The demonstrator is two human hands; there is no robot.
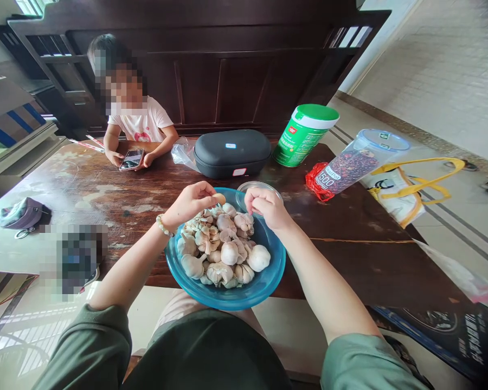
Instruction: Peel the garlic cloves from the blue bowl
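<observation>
L hand [190, 205] pinching garlic clove [219, 199] over blue bowl [228, 299] w/ garlic bulbs [258, 258]; R hand [268, 208] pressing fingers together above bowl rim, can't tell if holding anything.

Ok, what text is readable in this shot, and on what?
"500": on the label of the clear plastic canister; the word beside it is too blurred to read.
Green-lidded canister: print too small to read.
Black zip case: small tags, unreadable.
Dark sheet: large characters, too blurred.
</observation>
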